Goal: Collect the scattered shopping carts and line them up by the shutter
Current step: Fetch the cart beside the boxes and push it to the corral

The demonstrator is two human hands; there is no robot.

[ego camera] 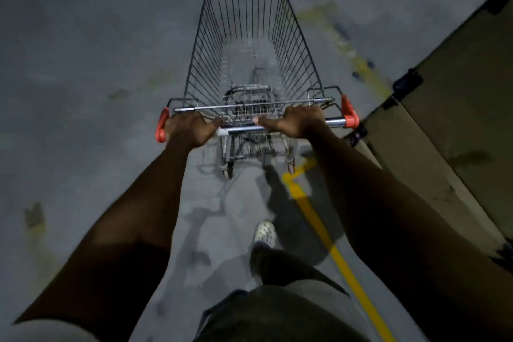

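Observation:
A wire shopping cart (247,44) with red corner caps stands straight ahead of me on the grey concrete floor, its basket empty. My left hand (188,129) grips the left end of the chrome handle bar (241,130), beside the red end cap. My right hand (294,122) grips the same bar further right, fingers curled over it and thumb along the bar. Both arms reach forward. The shutter is out of view.
A yellow painted line (319,225) runs along the floor under my right arm. Beige panels with dark fittings (449,130) stand close on the right. My foot in a pale shoe (265,233) is behind the cart. Open floor lies to the left.

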